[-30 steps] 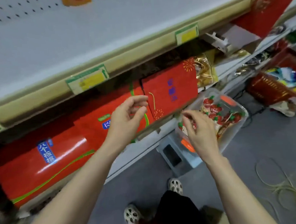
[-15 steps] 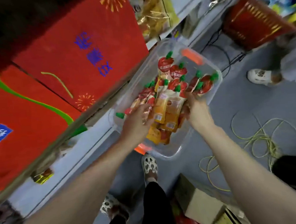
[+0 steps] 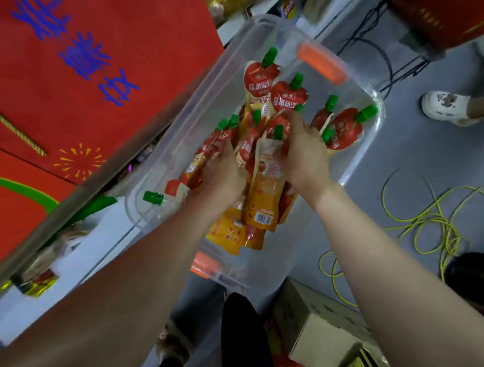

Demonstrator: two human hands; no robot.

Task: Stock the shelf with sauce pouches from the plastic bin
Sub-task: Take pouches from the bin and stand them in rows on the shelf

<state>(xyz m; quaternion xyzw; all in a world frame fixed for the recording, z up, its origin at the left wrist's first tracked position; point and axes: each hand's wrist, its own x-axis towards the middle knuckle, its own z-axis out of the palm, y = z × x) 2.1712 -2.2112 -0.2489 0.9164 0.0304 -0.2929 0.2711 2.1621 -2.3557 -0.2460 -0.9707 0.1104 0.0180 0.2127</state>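
A clear plastic bin [image 3: 367, 143] with orange latches stands on the floor below the shelf. It holds several red and orange sauce pouches [image 3: 286, 100] with green caps, lying in a loose heap. Both my hands are down inside the bin. My left hand [image 3: 223, 173] lies on the pouches at the heap's left side, fingers buried among them. My right hand [image 3: 304, 153] has its fingers curled round the top of an orange pouch [image 3: 265, 199] near its green cap. The fingertips of both hands are partly hidden by pouches.
Large red boxes [image 3: 70, 80] fill the shelf at the left, its metal edge [image 3: 65, 213] running diagonally. A cardboard box [image 3: 323, 335] sits by my feet. Yellow cord [image 3: 427, 222] coils on the grey floor to the right. Another person's white shoe [image 3: 444, 106] and a red basket [image 3: 446, 5] are at upper right.
My gaze and both hands dropped from the shelf of red boxes to the bin. The hands have since sunk deeper into the pouches, the right one closing round an orange pouch.
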